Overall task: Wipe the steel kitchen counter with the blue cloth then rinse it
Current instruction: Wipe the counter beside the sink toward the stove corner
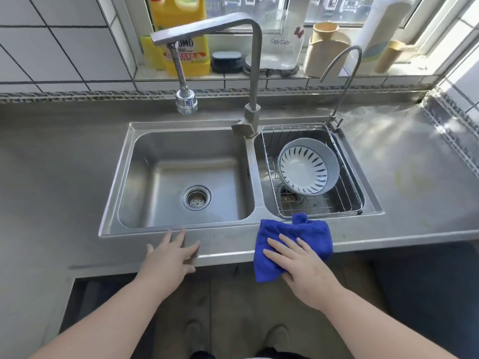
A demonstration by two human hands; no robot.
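Steel counter [414, 177] is stretching rightward; right hand [303, 265] is pressing flat fingers on blue cloth [308, 234], left hand [168, 257] resting open.

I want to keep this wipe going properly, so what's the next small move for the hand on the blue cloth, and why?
Probably slide the right hand rightward along the front counter strip, pressing the blue cloth flat. The cloth lies under straight fingers below the basin with the wire rack, part overhanging the edge, and smudges show on the counter to the right.
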